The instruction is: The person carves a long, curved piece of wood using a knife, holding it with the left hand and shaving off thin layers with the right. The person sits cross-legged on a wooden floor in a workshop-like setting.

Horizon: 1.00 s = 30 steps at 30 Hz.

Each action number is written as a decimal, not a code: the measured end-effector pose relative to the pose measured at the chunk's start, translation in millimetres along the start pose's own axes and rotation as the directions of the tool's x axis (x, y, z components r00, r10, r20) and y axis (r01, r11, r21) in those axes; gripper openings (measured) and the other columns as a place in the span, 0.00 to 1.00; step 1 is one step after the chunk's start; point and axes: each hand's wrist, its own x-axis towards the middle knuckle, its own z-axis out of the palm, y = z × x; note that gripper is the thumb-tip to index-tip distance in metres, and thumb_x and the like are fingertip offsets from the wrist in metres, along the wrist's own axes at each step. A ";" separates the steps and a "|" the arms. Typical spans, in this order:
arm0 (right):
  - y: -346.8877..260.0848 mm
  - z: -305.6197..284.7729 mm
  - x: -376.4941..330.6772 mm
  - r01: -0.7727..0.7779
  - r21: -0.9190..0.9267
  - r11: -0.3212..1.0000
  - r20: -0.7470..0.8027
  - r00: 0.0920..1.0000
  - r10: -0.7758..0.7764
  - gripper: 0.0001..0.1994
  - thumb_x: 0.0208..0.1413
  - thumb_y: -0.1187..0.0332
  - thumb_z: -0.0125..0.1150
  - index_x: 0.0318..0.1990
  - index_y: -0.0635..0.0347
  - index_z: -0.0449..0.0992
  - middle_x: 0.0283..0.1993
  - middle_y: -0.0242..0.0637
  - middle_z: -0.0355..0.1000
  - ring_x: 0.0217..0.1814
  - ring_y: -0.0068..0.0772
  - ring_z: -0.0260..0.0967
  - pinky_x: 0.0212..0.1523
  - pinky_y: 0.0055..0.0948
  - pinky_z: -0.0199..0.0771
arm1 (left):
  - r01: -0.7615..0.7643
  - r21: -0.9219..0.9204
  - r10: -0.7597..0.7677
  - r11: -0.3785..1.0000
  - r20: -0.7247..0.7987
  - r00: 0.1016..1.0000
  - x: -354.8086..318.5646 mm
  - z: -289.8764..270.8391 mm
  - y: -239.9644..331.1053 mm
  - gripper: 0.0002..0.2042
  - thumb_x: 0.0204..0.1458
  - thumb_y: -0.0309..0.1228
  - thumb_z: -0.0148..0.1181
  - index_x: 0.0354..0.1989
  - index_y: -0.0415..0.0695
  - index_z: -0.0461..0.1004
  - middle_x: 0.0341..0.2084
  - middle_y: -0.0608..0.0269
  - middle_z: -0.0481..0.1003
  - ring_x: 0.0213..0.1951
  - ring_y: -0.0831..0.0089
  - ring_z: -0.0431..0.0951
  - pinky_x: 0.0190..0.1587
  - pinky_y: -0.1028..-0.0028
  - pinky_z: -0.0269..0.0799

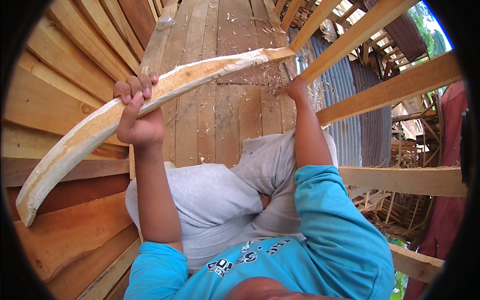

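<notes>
A long, curved piece of pale wood (200, 73) slants across the view, from the far left up to the railing at the upper middle. Its faces are partly whitish, partly bare tan. My left hand (140, 110) is closed round its middle, thumb on the near side and fingertips over the top. Beyond my right knee, my right hand (297, 89) is closed beside the railing, below the wood's far end. A thin, dark, narrow tool (288, 72) sticks out from it; the handle is hidden and its kind cannot be made out.
Wood shavings lie scattered on the plank floor (227, 115). Stacked boards (60, 90) form a wall on my left. Wooden rails (390, 89) and corrugated metal sheets (345, 100) stand on my right. A small clear container (165, 22) sits at the far left of the planks.
</notes>
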 end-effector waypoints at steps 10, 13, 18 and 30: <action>-47.3 37.7 -38.9 0.349 0.358 0.866 0.301 0.835 -0.461 0.15 0.55 0.67 0.61 0.47 0.66 0.74 0.37 0.44 0.76 0.37 0.37 0.74 0.43 0.33 0.72 | 0.016 -0.007 -0.016 1.000 -0.002 1.000 1.1 3.2 -0.7 0.11 0.40 0.23 0.53 0.24 0.53 0.56 0.20 0.71 0.56 0.31 0.75 0.60 0.54 0.64 0.56; -46.7 55.3 -25.4 0.287 0.479 0.830 0.329 0.818 -0.472 0.18 0.52 0.64 0.62 0.49 0.61 0.75 0.43 0.51 0.76 0.49 0.47 0.74 0.49 0.38 0.71 | 0.016 0.000 -0.015 1.000 0.003 1.000 0.9 3.1 -0.1 0.12 0.40 0.23 0.53 0.24 0.53 0.56 0.20 0.71 0.56 0.31 0.75 0.60 0.55 0.64 0.56; -9.8 80.5 9.1 0.057 -0.001 0.998 0.068 0.996 -0.057 0.13 0.52 0.66 0.60 0.41 0.65 0.79 0.41 0.52 0.77 0.45 0.48 0.75 0.45 0.36 0.74 | 0.016 -0.019 -0.015 1.000 0.020 1.000 1.4 7.8 -2.8 0.12 0.40 0.23 0.53 0.24 0.53 0.56 0.20 0.71 0.55 0.31 0.75 0.59 0.55 0.64 0.56; -11.0 23.0 -4.5 0.337 -0.327 0.883 0.635 0.770 -0.059 0.12 0.53 0.66 0.54 0.35 0.62 0.82 0.40 0.48 0.78 0.40 0.43 0.78 0.39 0.37 0.77 | -0.003 0.010 0.003 1.000 0.013 1.000 0.3 2.2 2.1 0.11 0.40 0.24 0.53 0.25 0.52 0.56 0.21 0.71 0.55 0.31 0.74 0.59 0.54 0.64 0.56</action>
